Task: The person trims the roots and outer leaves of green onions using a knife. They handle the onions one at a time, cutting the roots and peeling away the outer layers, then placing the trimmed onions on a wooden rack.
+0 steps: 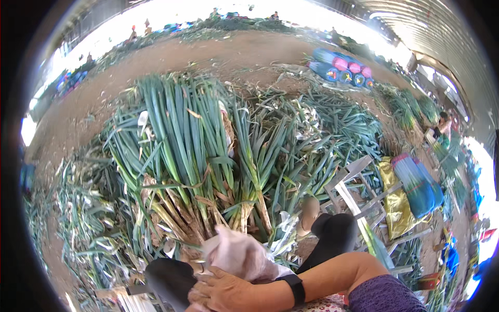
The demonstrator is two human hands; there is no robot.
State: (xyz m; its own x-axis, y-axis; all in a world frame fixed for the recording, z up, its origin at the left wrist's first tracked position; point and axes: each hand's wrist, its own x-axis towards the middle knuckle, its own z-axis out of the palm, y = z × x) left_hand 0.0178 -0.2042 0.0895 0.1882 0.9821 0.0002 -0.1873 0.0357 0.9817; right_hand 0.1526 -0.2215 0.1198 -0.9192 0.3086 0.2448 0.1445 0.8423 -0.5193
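Observation:
My right hand (224, 289) is low in the picture, above my lap, with a black band on its wrist. Its fingers bend over a pale pink cloth (243, 255), which is blurred and bunched up between my knees. Of my left hand only a bit of skin (193, 308) shows at the bottom edge; the right hand and the picture's rim hide the rest. Just beyond the cloth lies a thick pile of long green onions (183, 156), their dry, soil-brown root ends towards me and their green leaves pointing away.
To the right stands a frame (353, 169) with a trimmed stalk (364, 226) across it. Wrapped onion bundles (415, 183) lie beside a yellow sheet (393, 210); more bundles (343, 68) are stacked farther off. Leaf scraps (89, 218) litter the left. Another person (443, 126) sits at far right.

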